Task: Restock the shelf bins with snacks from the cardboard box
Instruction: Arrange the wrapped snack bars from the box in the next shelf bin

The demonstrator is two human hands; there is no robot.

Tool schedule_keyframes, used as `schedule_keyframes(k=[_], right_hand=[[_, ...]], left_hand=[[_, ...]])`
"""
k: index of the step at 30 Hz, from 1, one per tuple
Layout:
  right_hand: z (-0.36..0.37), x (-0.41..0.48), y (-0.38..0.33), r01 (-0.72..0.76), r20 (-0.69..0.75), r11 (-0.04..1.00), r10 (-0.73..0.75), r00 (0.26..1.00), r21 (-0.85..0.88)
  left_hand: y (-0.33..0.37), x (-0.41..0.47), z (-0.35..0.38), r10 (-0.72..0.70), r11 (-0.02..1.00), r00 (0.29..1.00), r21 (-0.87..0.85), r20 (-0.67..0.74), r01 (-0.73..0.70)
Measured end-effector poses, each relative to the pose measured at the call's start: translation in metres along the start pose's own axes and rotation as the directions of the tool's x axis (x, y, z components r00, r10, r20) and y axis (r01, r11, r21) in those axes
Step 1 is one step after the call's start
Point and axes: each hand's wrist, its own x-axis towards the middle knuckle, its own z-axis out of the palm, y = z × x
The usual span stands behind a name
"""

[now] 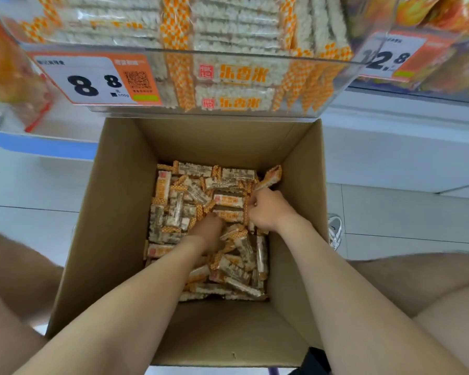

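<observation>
Curled tight, the right grip (pixel 266 209) pinches the wrapper ends of a few snack bars (pixel 228 203) toward the far right of the cardboard box (pixel 114 212), knuckles facing up. Just beside it, nearer the middle of the heap, the left grip (pixel 209 234) is pushed down among the bars. Its fingers are buried under the wrappers, so it cannot be told whether it is wide, narrow or holding anything.

The snack bars are pale puffed-rice sticks in clear wrappers with orange checked ends. They lie loose and jumbled across the bottom of the box, well below its rim. The bars under the right grip lie at the top of that heap, touching the curled fingers.

The box stands open on the tiled floor (pixel 404 212) between the person's bare legs (pixel 16 266). A white shoe (pixel 335 231) shows just past its right wall.

Above the far edge of the box, a clear shelf bin (pixel 255 54) holds the same bars stacked in flat, neat rows. A price label (pixel 98 79) on its front reads 8.8. The neighbouring bins (pixel 431 66) on either side hold orange packets, and the right one's label reads 12.8.
</observation>
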Motion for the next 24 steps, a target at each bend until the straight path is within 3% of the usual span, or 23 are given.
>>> schedule_keyframes(k=[4, 7, 12, 18, 21, 24], right_hand=[[-0.003, -0.004, 0.001, 0.022, 0.064, 1.000, -0.021, 0.998, -0.022], [0.007, -0.002, 0.003, 0.037, 0.095, 0.999, -0.035, 0.995, -0.029], [0.046, 0.008, 0.006, 0.013, 0.141, 0.998, -0.005, 0.990, -0.057], [0.101, 0.035, 0.030, 0.007, 0.393, 0.921, 0.159, 0.906, -0.389], [0.107, 0.042, 0.033, 0.048, 0.266, 0.949, 0.039, 0.963, -0.312], [0.101, 0.046, 0.030, 0.146, -0.055, 0.989, -0.146, 0.988, 0.001]], left_hand=[[-0.016, -0.019, -0.026, -0.040, 0.984, 0.985, -0.179, -0.170, 0.009], [-0.019, -0.040, -0.050, -0.007, 0.974, 0.980, -0.224, -0.197, -0.038], [-0.030, -0.075, -0.057, -0.028, 0.994, 0.963, -0.112, -0.268, -0.002], [-0.044, -0.089, -0.048, -0.087, 0.986, 0.951, -0.161, -0.297, 0.040], [-0.052, -0.088, -0.050, -0.131, 0.967, 0.949, -0.248, -0.286, 0.058], [-0.057, -0.084, -0.047, -0.158, 0.947, 0.935, -0.316, -0.318, 0.052]])
